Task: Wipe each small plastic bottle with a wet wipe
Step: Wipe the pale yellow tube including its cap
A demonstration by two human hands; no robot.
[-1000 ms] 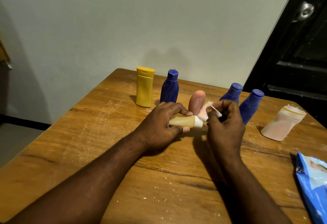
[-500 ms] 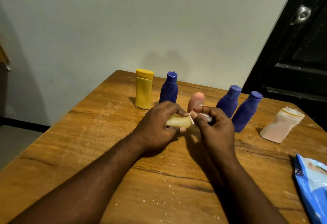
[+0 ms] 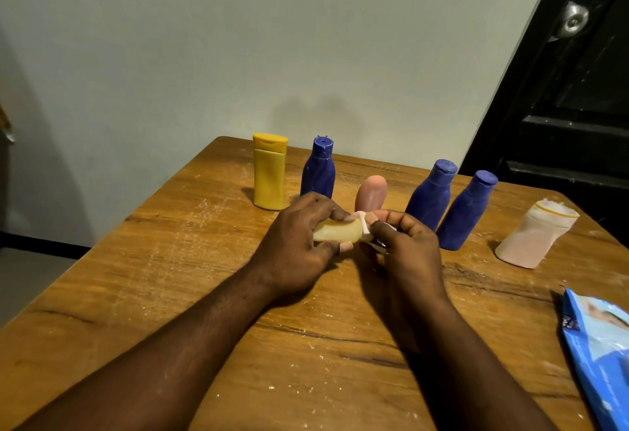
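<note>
My left hand [image 3: 292, 243] grips a small pale yellow bottle [image 3: 337, 230] lying sideways above the table. My right hand [image 3: 405, 247] pinches a white wet wipe [image 3: 366, 226] against the bottle's cap end; most of the wipe is hidden in my fingers. Behind the hands stand a yellow bottle [image 3: 269, 172], a blue bottle [image 3: 319, 168], a pink bottle [image 3: 371, 192] partly hidden, and two more blue bottles [image 3: 431, 192] [image 3: 466, 211].
A pale pink bottle [image 3: 534, 233] stands at the right of the wooden table [image 3: 170, 260]. A blue wet wipe pack [image 3: 599, 345] lies at the right edge. A grey wall runs behind the table, and a dark door stands at the right.
My right hand moved left with the wipe and closed onto the bottle's white cap, which now is covered. The left hand keeps holding the bottle in about the same place.
</note>
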